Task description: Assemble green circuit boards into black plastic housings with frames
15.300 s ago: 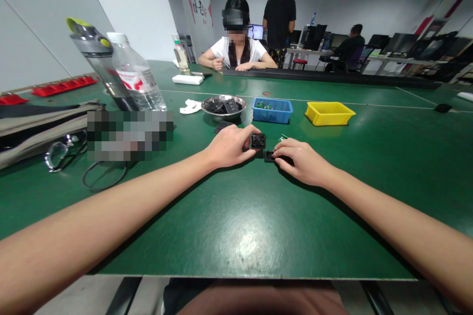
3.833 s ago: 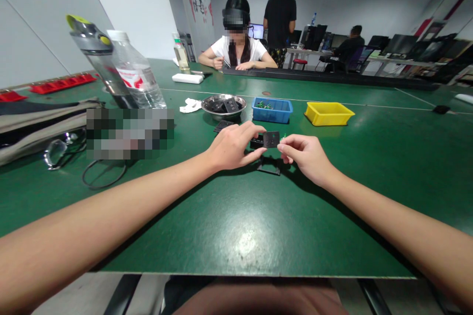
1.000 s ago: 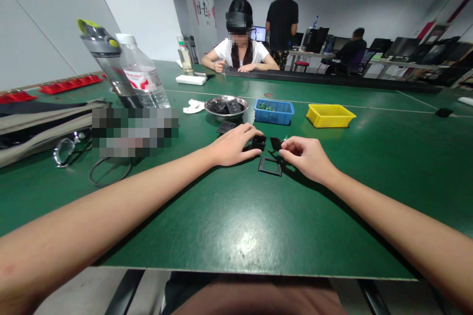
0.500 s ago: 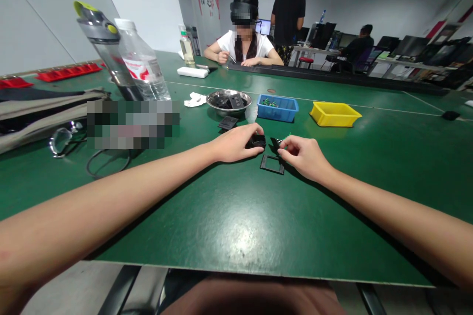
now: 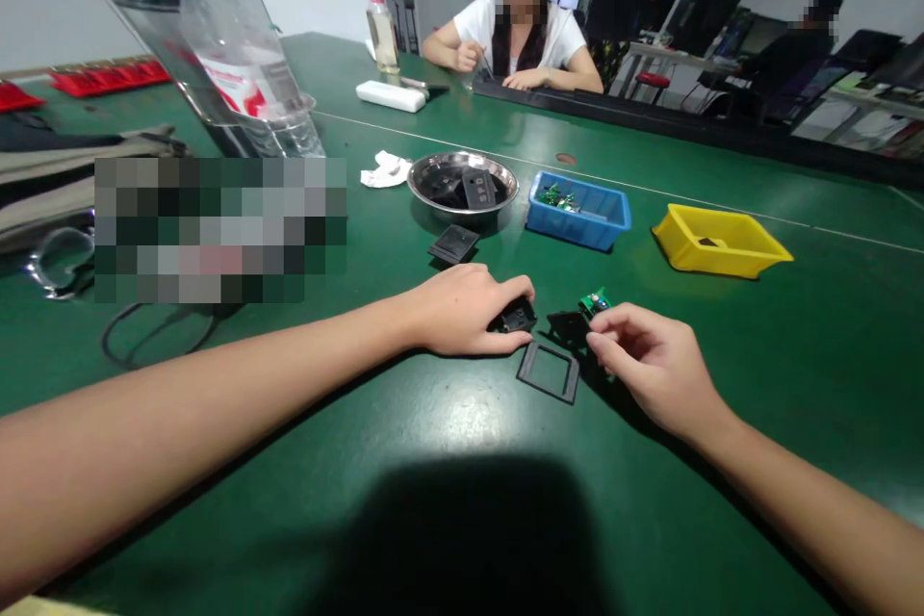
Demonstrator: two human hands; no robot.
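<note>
My left hand [image 5: 480, 308] is closed round a small black plastic housing [image 5: 517, 314] on the green table [image 5: 404, 423]. To its right, my right hand [image 5: 642, 356] pinches a small green circuit board [image 5: 594, 301] between thumb and fingers. A dark flat piece [image 5: 567, 327] lies or hangs just left of those fingertips; whether they touch it is unclear. Between and below both hands, a black rectangular frame [image 5: 549, 372] rests flat. Another black square part [image 5: 454, 244] sits beyond my left hand.
Behind the hands stand a metal bowl [image 5: 463, 208] of black parts, a blue bin [image 5: 577, 223] with circuit boards and a yellow bin [image 5: 722, 255]. Bottles [image 5: 252, 87] and a cable [image 5: 155, 361] are at left. A person [image 5: 524, 38] sits opposite.
The view has tilted down and come closer. The green board shows more clearly at my right fingertips, which are a little farther from my left hand. My left hand still holds the housing.
</note>
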